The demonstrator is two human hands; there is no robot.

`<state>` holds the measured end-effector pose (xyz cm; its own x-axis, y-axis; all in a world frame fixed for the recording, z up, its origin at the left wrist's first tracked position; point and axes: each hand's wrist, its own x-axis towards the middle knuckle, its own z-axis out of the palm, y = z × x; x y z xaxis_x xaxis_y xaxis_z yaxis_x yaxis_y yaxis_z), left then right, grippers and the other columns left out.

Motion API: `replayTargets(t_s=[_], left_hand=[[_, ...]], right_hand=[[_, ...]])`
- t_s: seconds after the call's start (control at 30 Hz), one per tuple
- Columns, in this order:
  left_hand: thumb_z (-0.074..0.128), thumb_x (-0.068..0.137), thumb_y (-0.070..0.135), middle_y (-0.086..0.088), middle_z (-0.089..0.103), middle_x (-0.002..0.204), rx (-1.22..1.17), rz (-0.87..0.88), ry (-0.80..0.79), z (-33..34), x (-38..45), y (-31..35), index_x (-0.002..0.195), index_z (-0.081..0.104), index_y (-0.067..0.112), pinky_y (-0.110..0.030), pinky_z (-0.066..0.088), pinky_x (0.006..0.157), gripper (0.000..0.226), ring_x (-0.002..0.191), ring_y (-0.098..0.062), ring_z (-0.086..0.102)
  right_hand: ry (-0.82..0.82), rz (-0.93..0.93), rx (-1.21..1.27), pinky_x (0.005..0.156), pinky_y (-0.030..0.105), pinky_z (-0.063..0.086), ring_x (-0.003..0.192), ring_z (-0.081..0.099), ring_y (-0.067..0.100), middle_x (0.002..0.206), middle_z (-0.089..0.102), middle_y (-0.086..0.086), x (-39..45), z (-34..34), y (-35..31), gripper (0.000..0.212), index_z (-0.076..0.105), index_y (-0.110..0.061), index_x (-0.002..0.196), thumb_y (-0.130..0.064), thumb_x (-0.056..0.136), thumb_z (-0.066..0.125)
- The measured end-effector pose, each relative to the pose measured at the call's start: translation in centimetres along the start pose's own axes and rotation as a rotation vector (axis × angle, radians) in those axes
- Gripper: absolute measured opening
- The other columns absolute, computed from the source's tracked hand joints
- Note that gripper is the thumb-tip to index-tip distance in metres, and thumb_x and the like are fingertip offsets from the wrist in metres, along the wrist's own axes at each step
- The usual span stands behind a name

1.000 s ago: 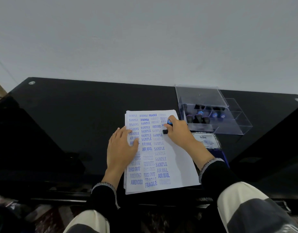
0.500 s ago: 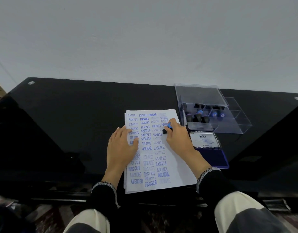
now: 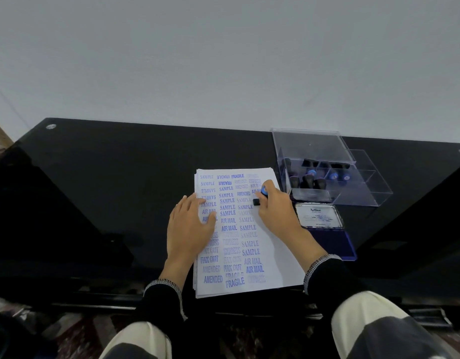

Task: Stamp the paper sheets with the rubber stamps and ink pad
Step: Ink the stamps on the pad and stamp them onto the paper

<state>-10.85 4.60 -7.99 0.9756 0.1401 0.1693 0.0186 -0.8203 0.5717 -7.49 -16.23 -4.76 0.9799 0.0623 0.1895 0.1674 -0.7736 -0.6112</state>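
A stack of white paper sheets [image 3: 275,255] lies on the black glass table, its top sheet covered with blue stamped words. My left hand [image 3: 188,229] lies flat on the sheet's left side with straight fingers. My right hand [image 3: 275,206] grips a rubber stamp [image 3: 260,196] with a blue top and black base, its base down on the upper right part of the sheet. The open blue ink pad [image 3: 337,242] sits just right of the paper, its lid with a white label folded back.
A clear plastic box [image 3: 353,187] with its lid up stands behind the ink pad and holds several more black and blue stamps [image 3: 308,178]. The black table [image 3: 120,190] reaches to a grey wall. The near table edge runs just under my wrists.
My right hand with the stamp has shifted slightly toward me down the sheet's right column, uncovering more of the ink pad. My left hand has stayed in place.
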Motion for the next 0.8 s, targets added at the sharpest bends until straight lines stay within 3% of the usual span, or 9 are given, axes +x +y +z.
replayTargets(t_s=[0.1, 0.23, 0.37, 0.57, 0.7, 0.8], left_hand=[[0.054, 0.094, 0.045, 0.004, 0.04, 0.15, -0.002, -0.005, -0.001, -0.1, -0.1, 0.1, 0.135, 0.05, 0.024, -0.037, 0.02, 0.118, 0.047, 0.144, -0.017, 0.027], [0.054, 0.094, 0.046, 0.004, 0.04, 0.15, -0.004, -0.004, -0.002, -0.1, 0.0, 0.1, 0.135, 0.05, 0.023, -0.036, 0.019, 0.118, 0.047, 0.144, -0.016, 0.027], [0.054, 0.093, 0.046, 0.005, 0.041, 0.15, -0.009, -0.007, 0.001, 0.0, 0.0, 0.0, 0.134, 0.05, 0.024, -0.037, 0.02, 0.118, 0.047, 0.143, -0.016, 0.028], [0.054, 0.094, 0.046, 0.004, 0.04, 0.15, -0.001, 0.0, -0.005, 0.0, 0.0, 0.0, 0.134, 0.05, 0.024, -0.036, 0.02, 0.118, 0.046, 0.144, -0.016, 0.027], [0.054, 0.093, 0.045, 0.004, 0.041, 0.149, -0.011, 0.0, -0.001, -0.1, 0.0, 0.0, 0.134, 0.05, 0.024, -0.037, 0.021, 0.118, 0.046, 0.143, -0.016, 0.028], [0.054, 0.093, 0.045, 0.005, 0.041, 0.149, -0.004, 0.002, 0.004, 0.0, 0.0, 0.0, 0.134, 0.05, 0.024, -0.036, 0.021, 0.117, 0.046, 0.143, -0.016, 0.029]], right_hand=[[0.047, -0.008, 0.003, 0.048, 0.031, 0.033, 0.06, 0.045, 0.018, 0.07, 0.047, 0.005, -0.5, 0.4, 0.0, 0.015, 0.036, -0.01, 0.086, -0.004, 0.096, 0.046], [0.014, 0.002, -0.013, 0.046, 0.026, 0.026, 0.053, 0.033, 0.011, 0.064, 0.04, -0.003, 0.3, 0.1, -0.2, 0.015, 0.035, -0.009, 0.087, -0.009, 0.098, 0.045], [-0.056, 0.033, -0.063, 0.047, 0.028, 0.025, 0.054, 0.035, 0.009, 0.064, 0.04, -0.005, 1.6, -0.3, -0.5, 0.012, 0.034, -0.01, 0.092, -0.015, 0.1, 0.043], [0.023, -0.005, 0.013, 0.048, 0.029, 0.027, 0.058, 0.041, 0.017, 0.065, 0.035, -0.004, 0.1, 0.6, -0.1, 0.016, 0.033, -0.01, 0.086, -0.004, 0.097, 0.042], [0.056, 0.008, -0.034, 0.047, 0.024, 0.023, 0.054, 0.031, 0.009, 0.066, 0.036, -0.005, -0.5, 1.0, -0.3, 0.017, 0.032, -0.013, 0.086, -0.003, 0.096, 0.042], [0.039, 0.018, -0.05, 0.047, 0.026, 0.024, 0.056, 0.038, 0.011, 0.067, 0.039, -0.005, -0.4, 0.9, -0.3, 0.016, 0.032, -0.013, 0.087, -0.004, 0.097, 0.041]])
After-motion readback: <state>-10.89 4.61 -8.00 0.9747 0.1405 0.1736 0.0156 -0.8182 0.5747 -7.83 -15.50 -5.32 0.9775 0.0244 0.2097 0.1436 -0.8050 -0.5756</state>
